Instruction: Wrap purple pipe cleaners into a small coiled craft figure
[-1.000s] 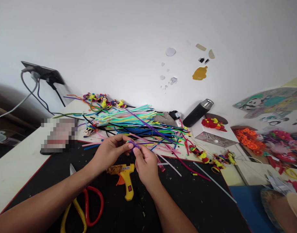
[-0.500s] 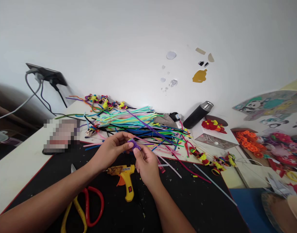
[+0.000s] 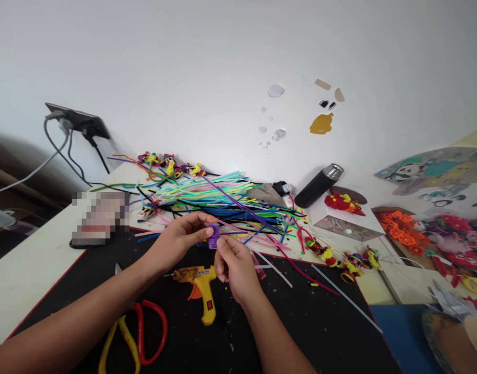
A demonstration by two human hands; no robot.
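Note:
A small purple coil of pipe cleaner [image 3: 214, 237] is held up between both hands above the black mat. My left hand [image 3: 186, 236] pinches its upper left side with thumb and fingertips. My right hand [image 3: 236, 265] is closed with thumb and fingers at its lower right edge. Just below the hands lies a yellow glue gun [image 3: 203, 293], its nozzle toward the left. Scissors with one red and one yellow handle [image 3: 140, 332] lie partly under my left forearm.
Behind the hands lies a big heap of coloured pipe cleaners [image 3: 222, 195]. A black flask [image 3: 318, 186] leans at the back right. Small pipe-cleaner figures [image 3: 353, 264] lie on the right; a phone-like object, blurred out, [image 3: 100, 218] on the left. Cables hang from a wall socket [image 3: 78, 120].
The purple coil has turned more upright and shows more of its face. My right hand has shifted slightly downward; my left hand has hardly moved.

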